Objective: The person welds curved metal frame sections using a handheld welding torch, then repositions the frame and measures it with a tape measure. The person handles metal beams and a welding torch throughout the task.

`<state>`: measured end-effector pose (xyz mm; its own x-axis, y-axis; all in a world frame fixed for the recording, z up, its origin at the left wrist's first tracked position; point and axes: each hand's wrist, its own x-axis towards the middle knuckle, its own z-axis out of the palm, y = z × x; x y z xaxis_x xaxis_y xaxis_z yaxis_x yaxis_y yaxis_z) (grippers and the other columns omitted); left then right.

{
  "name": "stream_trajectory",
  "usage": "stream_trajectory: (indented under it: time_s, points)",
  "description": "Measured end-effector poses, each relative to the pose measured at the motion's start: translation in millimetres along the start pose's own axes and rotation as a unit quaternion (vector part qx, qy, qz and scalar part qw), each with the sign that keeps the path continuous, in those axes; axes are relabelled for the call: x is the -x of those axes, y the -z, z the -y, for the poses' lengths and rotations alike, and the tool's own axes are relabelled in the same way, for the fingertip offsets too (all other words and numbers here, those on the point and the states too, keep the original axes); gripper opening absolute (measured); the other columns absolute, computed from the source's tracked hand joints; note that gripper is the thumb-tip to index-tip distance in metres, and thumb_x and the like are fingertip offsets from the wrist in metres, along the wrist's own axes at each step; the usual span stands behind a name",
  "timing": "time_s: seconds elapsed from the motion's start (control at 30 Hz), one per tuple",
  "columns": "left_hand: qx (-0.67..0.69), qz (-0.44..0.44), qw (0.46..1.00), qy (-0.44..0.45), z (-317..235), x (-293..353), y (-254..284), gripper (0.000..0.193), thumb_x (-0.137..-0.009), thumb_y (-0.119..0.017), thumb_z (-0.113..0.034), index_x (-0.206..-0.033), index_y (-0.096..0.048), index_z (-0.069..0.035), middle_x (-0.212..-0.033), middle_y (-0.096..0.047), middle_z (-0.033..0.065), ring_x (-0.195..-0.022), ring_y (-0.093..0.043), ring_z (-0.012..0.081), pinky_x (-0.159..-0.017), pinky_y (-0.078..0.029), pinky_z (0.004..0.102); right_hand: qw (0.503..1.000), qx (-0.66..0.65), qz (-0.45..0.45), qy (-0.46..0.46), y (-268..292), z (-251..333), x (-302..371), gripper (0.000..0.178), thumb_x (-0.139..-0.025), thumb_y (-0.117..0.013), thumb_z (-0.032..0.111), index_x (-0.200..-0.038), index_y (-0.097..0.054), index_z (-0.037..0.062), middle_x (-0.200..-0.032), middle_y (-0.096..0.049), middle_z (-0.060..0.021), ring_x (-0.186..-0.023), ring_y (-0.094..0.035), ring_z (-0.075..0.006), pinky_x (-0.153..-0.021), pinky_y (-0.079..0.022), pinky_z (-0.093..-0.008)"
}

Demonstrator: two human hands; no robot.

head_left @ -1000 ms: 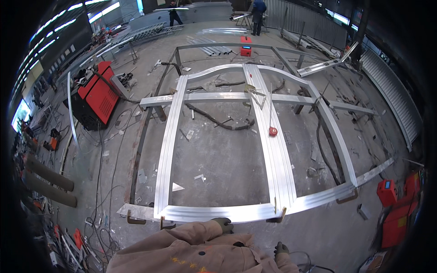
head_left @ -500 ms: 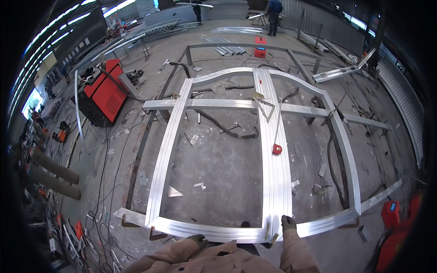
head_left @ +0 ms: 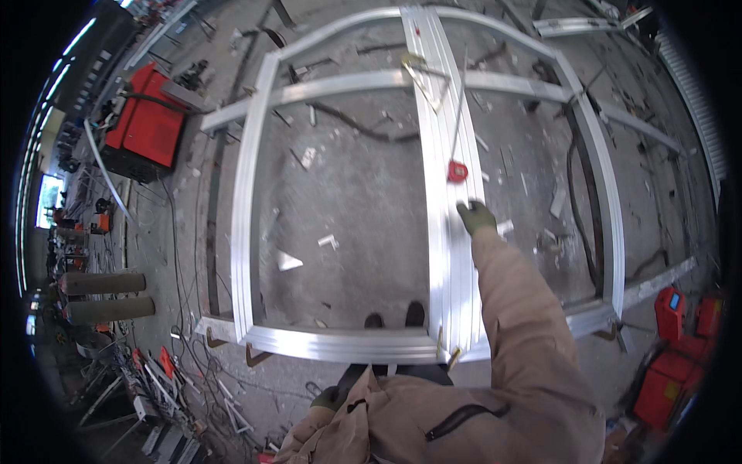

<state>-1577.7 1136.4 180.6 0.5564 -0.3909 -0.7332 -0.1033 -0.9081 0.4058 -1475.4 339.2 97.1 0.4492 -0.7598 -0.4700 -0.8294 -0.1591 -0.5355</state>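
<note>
A large aluminium frame with an arched far side spans the view, and its double centre rail (head_left: pixel 444 255) runs away from me. On that rail sits a red tape measure (head_left: pixel 457 172), its blade drawn out toward the far side. My right hand (head_left: pixel 479 218), in a dark green glove, is just nearer than the tape measure, over the rail's right edge; its fingers are parted and empty. A triangular set square (head_left: pixel 427 87) lies farther up the rail. My left hand (head_left: pixel 328 397), also gloved, hangs low beside my jacket, its fingers mostly hidden.
Clamps (head_left: pixel 255 356) grip the near bar. At left stand a red machine (head_left: pixel 148 120) and two cylinders (head_left: pixel 108 312), with cables on the floor nearby. More red equipment (head_left: pixel 668 383) is at lower right. Metal scraps (head_left: pixel 290 261) litter the floor inside the frame.
My right hand has left the near bar and reached forward along the centre rail toward the tape measure. My left hand has drawn back from the near bar. The view has tilted down.
</note>
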Motion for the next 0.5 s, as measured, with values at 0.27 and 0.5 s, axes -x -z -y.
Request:
stream_trajectory:
  time_s: [0.27,0.5]
  points:
    - [0.133,0.093,0.971,0.173,-42,27,4,0.076,-0.112,-0.082,-0.059,-0.16,-0.073,-0.002,-0.147,-0.084,0.0245,-0.139,-0.081,0.0377,-0.12,-0.061,0.0472,0.989,0.065,-0.125,0.039,-9,71,-47,0.114,-0.092,-0.088,0.069,-0.186,-0.047,0.0182,-0.17,-0.066,-0.0221,-0.15,-0.071,-0.0483,-0.123,-0.061,-0.0597]
    - [0.078,0.039,0.981,0.174,-22,50,-6,0.066,-0.112,-0.082,-0.055,-0.159,-0.076,-0.007,-0.15,-0.083,0.0242,-0.137,-0.082,0.0345,-0.114,-0.065,0.0461,0.982,0.146,-0.116,0.004,-22,102,-116,0.104,-0.098,-0.086,0.071,-0.182,-0.048,0.0238,-0.166,-0.064,-0.0187,-0.144,-0.072,-0.0492,-0.112,-0.066,-0.0587]
